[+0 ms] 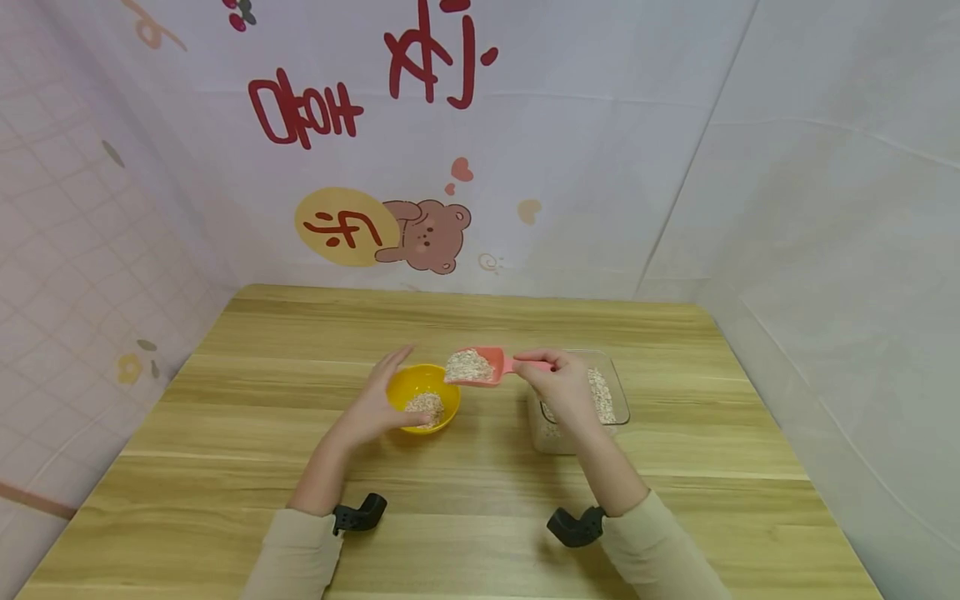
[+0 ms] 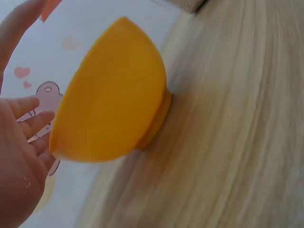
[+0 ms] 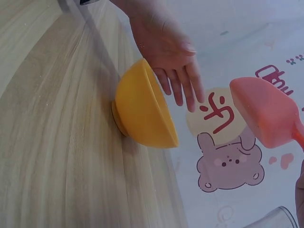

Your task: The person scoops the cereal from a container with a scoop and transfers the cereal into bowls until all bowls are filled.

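A pink scoop [image 1: 496,358] heaped with oat flakes [image 1: 467,367] is held level in the air by my right hand [image 1: 564,390], which pinches its handle. The scoop's front edge hangs just right of a yellow bowl [image 1: 402,382] with some oats [image 1: 426,407] at its bottom. My left hand [image 1: 366,414] is spread around the bowl's left side, thumb toward the near rim. In the left wrist view the fingers of that hand [image 2: 19,161] are straight; whether they touch the bowl [image 2: 111,95] I cannot tell. The right wrist view shows the scoop [image 3: 268,111] from below.
Beneath and beside my right hand stands a clear square container [image 1: 552,443] of oats, partly hidden by the forearm. All of it stands on a wood-grain table [image 1: 465,533]. Printed white cloth [image 1: 600,150] hangs behind and at both sides. Each wrist wears a black strap mount [image 1: 576,528].
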The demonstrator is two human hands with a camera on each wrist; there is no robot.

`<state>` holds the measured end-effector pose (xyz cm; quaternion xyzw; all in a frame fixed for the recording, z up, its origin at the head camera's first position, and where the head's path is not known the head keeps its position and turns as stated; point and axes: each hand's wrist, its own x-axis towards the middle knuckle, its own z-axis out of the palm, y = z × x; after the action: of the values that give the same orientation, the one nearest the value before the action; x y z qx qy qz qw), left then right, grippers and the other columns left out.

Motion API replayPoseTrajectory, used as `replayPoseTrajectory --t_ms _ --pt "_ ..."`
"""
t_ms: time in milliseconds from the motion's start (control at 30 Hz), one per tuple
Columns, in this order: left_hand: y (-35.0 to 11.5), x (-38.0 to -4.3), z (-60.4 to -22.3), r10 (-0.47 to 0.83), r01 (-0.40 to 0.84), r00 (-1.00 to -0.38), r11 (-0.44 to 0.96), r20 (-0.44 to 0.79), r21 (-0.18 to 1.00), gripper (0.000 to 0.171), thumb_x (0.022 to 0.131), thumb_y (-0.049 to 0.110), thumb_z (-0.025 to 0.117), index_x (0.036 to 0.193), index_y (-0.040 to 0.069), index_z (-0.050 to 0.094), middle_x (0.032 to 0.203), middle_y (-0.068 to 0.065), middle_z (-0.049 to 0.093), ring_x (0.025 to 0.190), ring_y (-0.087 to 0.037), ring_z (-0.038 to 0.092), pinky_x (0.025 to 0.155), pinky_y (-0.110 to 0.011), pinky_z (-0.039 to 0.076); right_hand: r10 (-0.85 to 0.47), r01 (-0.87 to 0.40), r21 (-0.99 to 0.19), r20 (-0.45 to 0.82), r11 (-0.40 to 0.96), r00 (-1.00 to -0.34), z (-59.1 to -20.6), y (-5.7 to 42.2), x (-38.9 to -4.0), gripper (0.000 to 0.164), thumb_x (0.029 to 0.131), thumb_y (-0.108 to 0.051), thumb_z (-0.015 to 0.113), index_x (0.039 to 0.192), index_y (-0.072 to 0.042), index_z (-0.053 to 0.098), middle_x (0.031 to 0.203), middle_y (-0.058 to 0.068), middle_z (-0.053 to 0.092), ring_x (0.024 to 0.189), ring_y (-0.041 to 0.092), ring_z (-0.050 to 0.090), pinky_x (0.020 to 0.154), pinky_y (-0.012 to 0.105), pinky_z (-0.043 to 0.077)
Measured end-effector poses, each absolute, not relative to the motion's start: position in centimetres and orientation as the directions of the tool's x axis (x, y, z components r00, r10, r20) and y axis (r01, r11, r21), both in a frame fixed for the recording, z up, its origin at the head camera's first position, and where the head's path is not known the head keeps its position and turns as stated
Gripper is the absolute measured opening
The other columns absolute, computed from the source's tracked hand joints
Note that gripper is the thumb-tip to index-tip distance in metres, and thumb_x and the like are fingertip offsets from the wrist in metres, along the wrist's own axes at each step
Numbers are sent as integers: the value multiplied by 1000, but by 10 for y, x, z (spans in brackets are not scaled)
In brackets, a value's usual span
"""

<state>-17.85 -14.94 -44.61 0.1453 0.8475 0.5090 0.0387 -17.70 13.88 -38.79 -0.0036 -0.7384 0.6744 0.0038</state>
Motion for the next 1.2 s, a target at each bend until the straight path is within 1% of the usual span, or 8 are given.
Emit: replayPoseTrajectory --t_ms 133,300,400,600,733,967,1067,1200 --pt "-154 -180 -450 292 203 -954 442 74 874 104 70 23 87 152 18 23 157 -15 12 141 -40 11 104 -68 16 13 -9 -992 11 128 -1000 -388 133 -179 19 80 -17 75 95 -7 75 61 0 51 47 9 31 41 22 25" --pt "-160 -182 -457 306 199 -950 438 62 877 107 68 22 87 153 17 22 157 -12 13 141 -38 10 105 -66 14 8 -18 -986 20 168 -1000 -389 126 -181 18 80 -19 75 94 -8 75 77 6 58 61 13 40 49 23 33" --pt "-163 -183 -461 315 192 -948 433 52 881 108 68 22 87 153 16 21 158 -12 12 141 -37 11 106 -65 14 -2 -8 -982 8 189 -1000 -391 122 -183 17 79 -21 76 93 -11 76 84 5 62 70 14 46 56 24 39" --pt "-169 -185 -467 339 182 -940 412 35 893 108 67 22 88 152 16 21 158 -14 9 140 -38 14 107 -62 17 -37 0 -980 -8 200 -999 -394 117 -187 16 79 -23 76 92 -13 76 78 6 62 65 15 44 54 25 38" --pt "-171 -187 -470 364 186 -931 395 33 900 110 67 20 87 153 11 19 157 -13 13 140 -37 17 108 -59 17 -57 -3 -978 -10 211 -998 -396 114 -190 15 79 -22 76 91 -13 76 85 7 67 67 15 46 55 26 39" --pt "-172 -187 -472 389 184 -921 395 17 900 116 65 28 89 153 6 17 156 -14 18 140 -35 18 110 -56 17 -66 46 -981 -59 190 -996 -398 107 -194 15 78 -21 78 91 -13 77 92 6 68 80 18 53 68 33 44" --pt "-172 -187 -472 390 175 -921 420 -4 890 119 64 33 89 153 6 16 156 -13 18 141 -34 18 110 -56 17 -67 24 -974 -40 224 -997 -400 105 -195 14 78 -20 78 90 -11 77 90 5 68 79 18 55 68 32 45" --pt "-172 -186 -473 382 150 -923 451 -39 880 118 63 33 89 153 9 16 156 -15 17 140 -36 19 109 -56 18 -74 -8 -962 -13 273 -997 -401 101 -197 13 78 -18 77 89 -11 76 84 6 69 74 18 55 64 31 45"
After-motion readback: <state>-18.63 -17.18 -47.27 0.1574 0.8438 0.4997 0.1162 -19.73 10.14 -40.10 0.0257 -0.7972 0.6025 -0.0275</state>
